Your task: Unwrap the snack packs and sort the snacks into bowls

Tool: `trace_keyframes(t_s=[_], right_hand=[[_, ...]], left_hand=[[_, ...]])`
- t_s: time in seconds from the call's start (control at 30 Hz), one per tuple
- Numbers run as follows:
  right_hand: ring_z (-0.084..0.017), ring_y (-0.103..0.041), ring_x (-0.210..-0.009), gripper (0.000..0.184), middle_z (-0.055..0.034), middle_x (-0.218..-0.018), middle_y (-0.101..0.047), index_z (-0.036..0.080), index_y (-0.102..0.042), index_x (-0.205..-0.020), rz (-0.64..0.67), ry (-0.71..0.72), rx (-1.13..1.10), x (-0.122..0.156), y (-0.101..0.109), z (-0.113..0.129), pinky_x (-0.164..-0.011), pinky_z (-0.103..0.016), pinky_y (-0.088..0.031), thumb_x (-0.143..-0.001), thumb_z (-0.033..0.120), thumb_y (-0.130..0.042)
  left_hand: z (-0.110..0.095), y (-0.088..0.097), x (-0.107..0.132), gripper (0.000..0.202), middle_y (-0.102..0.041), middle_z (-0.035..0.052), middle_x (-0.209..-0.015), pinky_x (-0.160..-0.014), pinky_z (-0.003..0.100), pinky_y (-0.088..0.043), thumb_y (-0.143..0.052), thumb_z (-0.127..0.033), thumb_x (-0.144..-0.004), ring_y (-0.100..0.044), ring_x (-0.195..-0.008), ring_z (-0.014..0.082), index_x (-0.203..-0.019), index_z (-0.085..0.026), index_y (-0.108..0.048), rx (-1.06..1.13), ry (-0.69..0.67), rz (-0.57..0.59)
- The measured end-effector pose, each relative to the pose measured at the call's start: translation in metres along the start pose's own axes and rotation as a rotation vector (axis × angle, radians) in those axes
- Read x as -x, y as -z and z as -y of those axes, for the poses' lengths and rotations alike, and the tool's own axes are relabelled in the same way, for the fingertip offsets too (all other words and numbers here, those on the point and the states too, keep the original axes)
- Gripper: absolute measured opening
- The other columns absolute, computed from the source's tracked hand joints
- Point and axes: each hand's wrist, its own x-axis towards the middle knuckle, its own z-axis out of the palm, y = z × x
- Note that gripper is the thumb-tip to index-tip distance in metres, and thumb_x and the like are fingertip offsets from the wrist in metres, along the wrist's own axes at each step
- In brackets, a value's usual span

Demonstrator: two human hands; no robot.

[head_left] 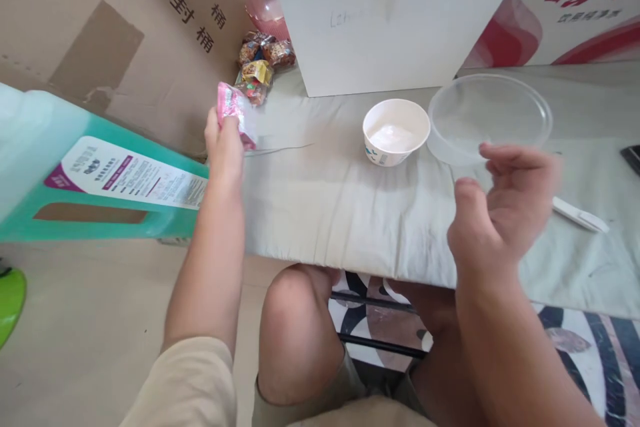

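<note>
My left hand (224,147) is closed around a small pink packet (234,110), held over the left end of the cloth-covered table (325,207). My right hand (505,207) hovers above the table's front right with fingers loosely curled and apart, holding nothing. Just beyond it stands a clear plastic bowl (490,117). To the left of that bowl sits a white paper cup (395,132) with white powder or cream inside.
A teal jug with a label (100,180) lies at the left. Several wrapped snacks (260,63) are piled by a cardboard box (125,27). A white box (390,13) stands behind the cup. A white flat stick (580,215) lies at right. My knees (295,320) are under the table.
</note>
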Motion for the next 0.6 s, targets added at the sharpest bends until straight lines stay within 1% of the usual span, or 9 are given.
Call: trace_keyframes(t_s=[0.03,0.07,0.13,0.2,0.27,0.33,0.4,0.5,0.6], right_hand=[[-0.028,-0.064,-0.118,0.028,-0.0080,-0.117,-0.062,0.028,-0.054,-0.115,0.030,-0.029,-0.015,0.001,0.000,0.006,-0.108,-0.055,-0.050,-0.087,0.030,-0.053],[-0.027,-0.064,-0.117,0.024,-0.0079,-0.116,-0.063,0.028,-0.054,-0.113,0.075,-0.067,-0.033,0.002,0.000,0.011,-0.107,-0.054,-0.051,-0.090,0.031,-0.051],[-0.025,-0.064,-0.119,0.021,-0.0081,-0.117,-0.065,0.027,-0.055,-0.112,0.176,-0.135,-0.090,0.004,0.000,0.019,-0.106,-0.051,-0.052,-0.092,0.032,-0.051],[-0.025,-0.063,-0.121,0.025,-0.0087,-0.123,-0.066,0.026,-0.056,-0.114,0.305,-0.178,-0.156,0.006,0.002,0.021,-0.106,-0.049,-0.052,-0.091,0.033,-0.053],[-0.025,-0.065,-0.115,0.033,-0.0093,-0.127,-0.066,0.025,-0.056,-0.118,0.469,-0.209,-0.199,0.005,0.007,0.017,-0.100,-0.047,-0.054,-0.087,0.036,-0.059],[-0.023,-0.068,-0.102,0.040,-0.0094,-0.123,-0.068,0.024,-0.056,-0.120,0.584,-0.235,-0.176,0.003,0.014,0.007,-0.091,-0.044,-0.058,-0.082,0.037,-0.064],[-0.022,-0.067,-0.091,0.043,-0.0092,-0.117,-0.070,0.023,-0.057,-0.120,0.598,-0.262,-0.106,0.000,0.023,-0.005,-0.084,-0.042,-0.058,-0.079,0.035,-0.067],[-0.020,-0.065,-0.081,0.043,-0.0084,-0.114,-0.069,0.023,-0.058,-0.120,0.544,-0.310,-0.030,-0.007,0.034,-0.022,-0.078,-0.040,-0.058,-0.079,0.033,-0.068],[-0.022,-0.066,-0.090,0.043,-0.0093,-0.115,-0.068,0.022,-0.059,-0.120,0.492,-0.314,0.033,-0.014,0.041,-0.029,-0.082,-0.042,-0.058,-0.080,0.035,-0.068]], left_hand=[[-0.014,-0.002,0.024,0.050,-0.073,-0.0003,-0.097,-0.092,0.052,-0.054,-0.067,-0.062,-0.075,-0.068,-0.102,0.0285,-0.114,-0.032,-0.059,0.125,0.170,0.027],[-0.027,-0.007,0.050,0.046,-0.075,0.0020,-0.104,-0.085,0.048,-0.057,-0.065,-0.060,-0.074,-0.069,-0.103,0.0291,-0.110,-0.032,-0.062,0.241,0.266,0.098],[-0.047,-0.024,0.100,0.039,-0.077,0.0049,-0.105,-0.071,0.043,-0.059,-0.059,-0.057,-0.077,-0.071,-0.105,0.0304,-0.103,-0.029,-0.067,0.441,0.368,0.288],[-0.053,-0.050,0.140,0.042,-0.077,0.0081,-0.092,-0.060,0.041,-0.057,-0.059,-0.061,-0.074,-0.074,-0.092,0.0317,-0.094,-0.025,-0.067,0.562,0.462,0.458],[-0.047,-0.081,0.166,0.046,-0.076,0.0080,-0.080,-0.055,0.039,-0.056,-0.061,-0.065,-0.075,-0.073,-0.075,0.0286,-0.091,-0.022,-0.068,0.611,0.527,0.613],[-0.039,-0.111,0.182,0.049,-0.073,0.0059,-0.070,-0.051,0.036,-0.055,-0.062,-0.069,-0.078,-0.069,-0.060,0.0232,-0.089,-0.021,-0.068,0.632,0.559,0.746],[-0.037,-0.135,0.190,0.053,-0.072,0.0048,-0.067,-0.049,0.034,-0.053,-0.062,-0.073,-0.079,-0.065,-0.053,0.0199,-0.089,-0.022,-0.069,0.643,0.569,0.817],[-0.045,-0.159,0.195,0.060,-0.076,0.0045,-0.077,-0.052,0.033,-0.054,-0.068,-0.076,-0.076,-0.069,-0.061,0.0211,-0.104,-0.024,-0.070,0.621,0.560,0.834],[-0.056,-0.178,0.199,0.065,-0.079,0.0047,-0.095,-0.062,0.034,-0.057,-0.086,-0.064,-0.065,-0.075,-0.080,0.0247,-0.114,-0.025,-0.069,0.618,0.486,0.822]])
